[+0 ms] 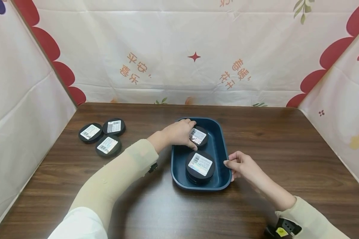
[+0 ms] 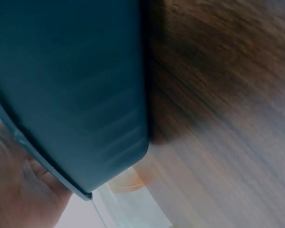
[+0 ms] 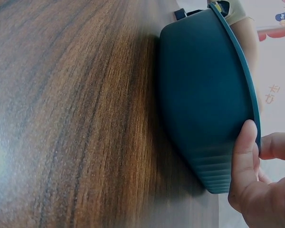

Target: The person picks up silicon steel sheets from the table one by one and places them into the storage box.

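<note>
In the head view, a blue rectangular tray [image 1: 222,149] stands on the table. Over its far half my left hand [image 1: 180,132] spans a round black container [image 1: 204,143] with a white barcode label, fingers at its far side and thumb at its near side. Nearer the front of the tray sits a stack of matching containers [image 1: 200,167]. My right hand [image 1: 242,166] pinches the tray's right rim between thumb and fingers. The right wrist view shows that thumb [image 3: 246,152] on the outer wall. In the left wrist view the tray wall hides the containers.
Three more round black containers lie together at the table's left: one at the outer side [image 1: 90,133], one behind [image 1: 114,126] and one in front [image 1: 108,146]. The brown wooden table [image 1: 275,139] is bounded by a printed white cloth [image 1: 167,39] behind and at both sides.
</note>
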Tool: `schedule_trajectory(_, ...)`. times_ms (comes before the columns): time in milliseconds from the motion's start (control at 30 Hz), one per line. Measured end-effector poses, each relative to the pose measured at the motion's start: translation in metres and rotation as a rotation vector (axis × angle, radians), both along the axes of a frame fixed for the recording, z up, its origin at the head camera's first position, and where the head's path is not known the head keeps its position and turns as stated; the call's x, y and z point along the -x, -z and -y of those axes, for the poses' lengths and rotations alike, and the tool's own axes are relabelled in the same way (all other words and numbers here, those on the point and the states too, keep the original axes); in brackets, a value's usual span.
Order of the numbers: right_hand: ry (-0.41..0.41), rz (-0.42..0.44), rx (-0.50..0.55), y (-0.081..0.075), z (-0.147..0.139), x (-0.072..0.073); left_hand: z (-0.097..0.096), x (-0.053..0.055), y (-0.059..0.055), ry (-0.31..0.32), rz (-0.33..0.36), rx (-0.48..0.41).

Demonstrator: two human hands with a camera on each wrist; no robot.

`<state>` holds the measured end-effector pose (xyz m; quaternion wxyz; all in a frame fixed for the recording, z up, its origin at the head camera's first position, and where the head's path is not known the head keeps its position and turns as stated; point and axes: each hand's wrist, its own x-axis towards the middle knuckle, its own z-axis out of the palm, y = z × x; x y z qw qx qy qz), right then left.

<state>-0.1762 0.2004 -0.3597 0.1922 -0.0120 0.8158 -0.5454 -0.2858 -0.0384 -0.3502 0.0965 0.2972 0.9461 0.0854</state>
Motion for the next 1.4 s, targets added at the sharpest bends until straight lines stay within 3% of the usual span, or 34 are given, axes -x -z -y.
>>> schedule_trajectory(267, 0.007, 0.008, -0.003, 0.000, 0.000, 0.000, 0.001, -0.002, 0.002, 0.003, -0.027, 0.015)
schedule_trajectory(467, 0.007, 0.003, 0.002, -0.001, 0.001, 0.000, 0.003, -0.005, 0.002, 0.000, -0.084, 0.033)
schedule_trajectory(700, 0.004, 0.007, 0.004, -0.002, 0.001, -0.001, 0.010, -0.008, 0.001, 0.022, -0.152, 0.038)
schedule_trajectory(967, 0.012, 0.002, -0.002, 0.000, 0.001, -0.001, 0.019, -0.011, 0.004, 0.056, -0.170, 0.043)
schedule_trajectory(1400, 0.019, 0.007, -0.005, 0.000, 0.002, -0.001, 0.034, -0.021, 0.003, -0.039, -0.150, 0.021)
